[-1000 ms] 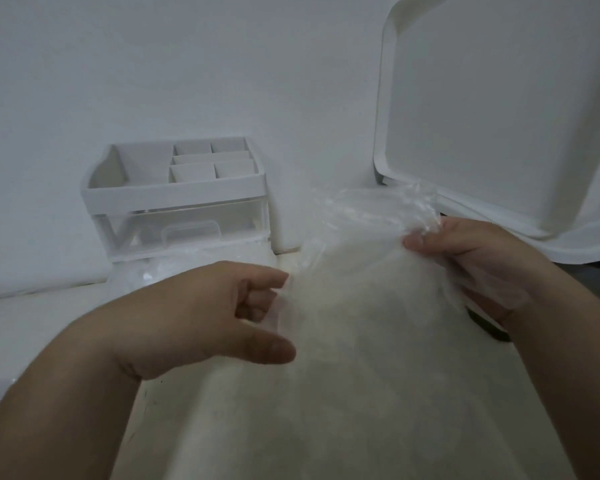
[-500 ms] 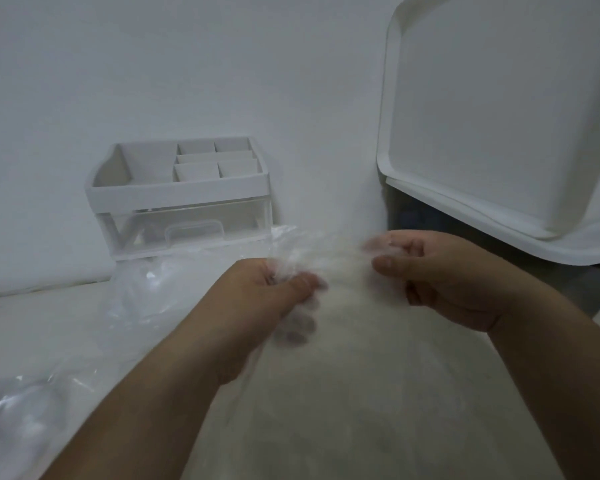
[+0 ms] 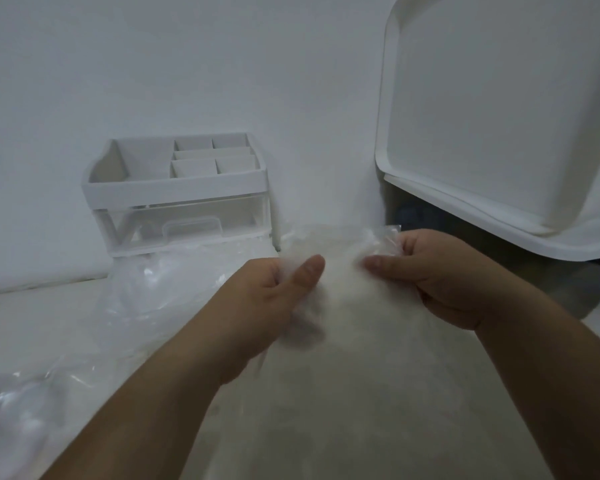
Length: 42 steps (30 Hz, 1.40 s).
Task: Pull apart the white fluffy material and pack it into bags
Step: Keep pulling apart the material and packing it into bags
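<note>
The left hand (image 3: 267,299) and the right hand (image 3: 440,271) are close together, each pinching the crumpled top of a clear bag (image 3: 340,242). White fluff (image 3: 361,393) fills the bag, which reaches down between the forearms. More clear plastic (image 3: 142,296) lies on the surface (image 3: 32,323) at left, in front of an organizer (image 3: 177,195). A white tray (image 3: 499,116) is at upper right.

We list: one plain white wall (image 3: 222,64) filling the rear of the view. One pale work surface (image 3: 32,323), meeting the wall along a dark seam at left. One white desk organiser (image 3: 177,188) standing against the wall, its top divided into one large and several small compartments, with a clear drawer (image 3: 187,226) below bearing a moulded handle. One large white tray (image 3: 499,116), upright at right, directly above a white ledge (image 3: 499,233). We note dim, even, cool light.
</note>
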{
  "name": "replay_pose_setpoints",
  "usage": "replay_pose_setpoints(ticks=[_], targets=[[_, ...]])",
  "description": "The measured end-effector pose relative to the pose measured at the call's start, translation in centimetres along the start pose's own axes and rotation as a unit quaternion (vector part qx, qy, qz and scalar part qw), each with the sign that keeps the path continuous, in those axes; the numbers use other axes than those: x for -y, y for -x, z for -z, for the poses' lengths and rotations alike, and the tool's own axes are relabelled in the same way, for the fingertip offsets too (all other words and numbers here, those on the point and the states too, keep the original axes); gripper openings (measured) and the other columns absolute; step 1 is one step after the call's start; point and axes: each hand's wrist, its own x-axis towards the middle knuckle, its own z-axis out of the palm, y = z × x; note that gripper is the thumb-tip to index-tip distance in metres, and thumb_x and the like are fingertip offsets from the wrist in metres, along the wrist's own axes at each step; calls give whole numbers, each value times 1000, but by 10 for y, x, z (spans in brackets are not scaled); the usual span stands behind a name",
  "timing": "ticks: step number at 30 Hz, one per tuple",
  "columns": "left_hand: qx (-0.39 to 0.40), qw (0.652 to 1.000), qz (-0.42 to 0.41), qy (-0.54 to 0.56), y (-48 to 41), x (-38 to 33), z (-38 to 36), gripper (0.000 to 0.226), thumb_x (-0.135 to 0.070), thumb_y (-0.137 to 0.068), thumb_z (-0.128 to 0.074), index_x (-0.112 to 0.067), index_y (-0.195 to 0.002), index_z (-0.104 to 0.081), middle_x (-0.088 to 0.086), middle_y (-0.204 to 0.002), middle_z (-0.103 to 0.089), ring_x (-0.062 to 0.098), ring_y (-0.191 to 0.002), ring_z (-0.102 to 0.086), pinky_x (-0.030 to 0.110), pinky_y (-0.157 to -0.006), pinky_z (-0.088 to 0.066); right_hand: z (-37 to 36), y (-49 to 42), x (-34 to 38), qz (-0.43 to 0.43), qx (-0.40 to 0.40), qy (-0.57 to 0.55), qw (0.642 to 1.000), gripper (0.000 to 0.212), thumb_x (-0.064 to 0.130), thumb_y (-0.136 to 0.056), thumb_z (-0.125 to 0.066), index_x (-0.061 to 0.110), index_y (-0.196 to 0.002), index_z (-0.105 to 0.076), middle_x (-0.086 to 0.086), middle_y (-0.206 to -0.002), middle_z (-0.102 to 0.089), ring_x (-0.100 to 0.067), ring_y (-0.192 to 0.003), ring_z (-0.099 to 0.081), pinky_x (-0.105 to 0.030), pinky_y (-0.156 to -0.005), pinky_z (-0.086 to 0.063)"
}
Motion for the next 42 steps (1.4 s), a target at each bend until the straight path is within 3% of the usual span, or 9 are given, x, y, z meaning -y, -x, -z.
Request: replay_pose_setpoints(ticks=[5, 10, 17, 21, 24, 30, 32, 35, 42], targets=[[-22, 994, 33, 103, -2, 2, -5, 28, -30, -89, -63, -4, -82, -69, 7, -59, -65, 17, -46, -60, 25, -44, -52, -7, 4, 4, 5, 49, -13, 999, 43, 18, -76, -80, -9, -108, -68, -29, -110, -69, -35, -93, -69, -39, -83, -59], [-120, 989, -28, 86, -11, 7, 5, 24, -17, -98, -59, -5, -83, -75, 11, -65, -65, 21, -50, -59, 23, -44, -50, 0, 12, 9, -24, 92, 195, 976, 29, 21, -68, -76, 4, -91, -74, -14, -83, -76, -23, -72, -72, -31, -68, -57], [-262, 947, -176, -62, -10, -1, 43, 17, -28, -96, -64, -16, -85, -71, -24, -46, -59, -8, -42, -55, 7, -45, -41, 31, 26, 14, -36, -77, 184, 979, 12, -2, -83, -71, 7, -91, -73, -10, -81, -76, -16, -64, -71, -22, -56, -56], [-145, 970, -152, -122, -6, -5, 84, 46, -66, -80, -66, -22, -87, -79, -11, -69, -74, 4, -61, -69, 15, -60, -55, 43, 41, -2, -92, -142, 241, 956, 5, 9, -87, -72, 4, -89, -74, -10, -77, -76, -16, -62, -71, -25, -54, -55], [-78, 971, -93, -204, -31, 54, 155, 72, -81, -74, -62, -20, -112, -72, 10, -94, -76, 40, -94, -72, 56, -87, -56, 40, 46, -25, -144, -156, 308, 927, 13, 20, -87, -75, 7, -83, -75, -7, -74, -75, -19, -66, -71, -29, -60, -57], [74, 938, -176, -290, 19, 7, 56, 34, -39, -93, -62, -21, -66, -74, 5, -56, -69, 14, -46, -61, 28, -59, -48, 18, 40, -67, -142, -147, 446, 871, 31, 35, -74, -84, 11, -91, -75, -2, -88, -71, -21, -84, -68, -36, -84, -57], [120, 926, -181, -307, 20, 11, 49, 32, -33, -96, -64, -26, -66, -74, 5, -57, -69, 18, -50, -63, 29, -60, -50, 13, 37, -71, -91, -171, 460, 866, 6, 23, -77, -80, 22, -78, -74, 8, -75, -67, -13, -75, -66, -27, -73, -53], [157, 925, -134, -320, 14, 25, 47, 29, -50, -89, -60, -28, -75, -74, 3, -68, -71, 26, -64, -67, 41, -68, -53, 12, 33, -74, -18, -224, 427, 876, 12, 15, -86, -73, 21, -75, -72, 9, -71, -65, -6, -67, -60, -19, -62, -45], [188, 924, -73, -326, 13, 45, 25, 41, -61, -87, -60, -23, -87, -74, -1, -78, -73, 22, -76, -69, 40, -75, -54, 11, 37, -66, 47, -278, 296, 913, 11, 18, -92, -66, 12, -84, -70, -2, -74, -68, -18, -66, -62, -31, -61, -49]])
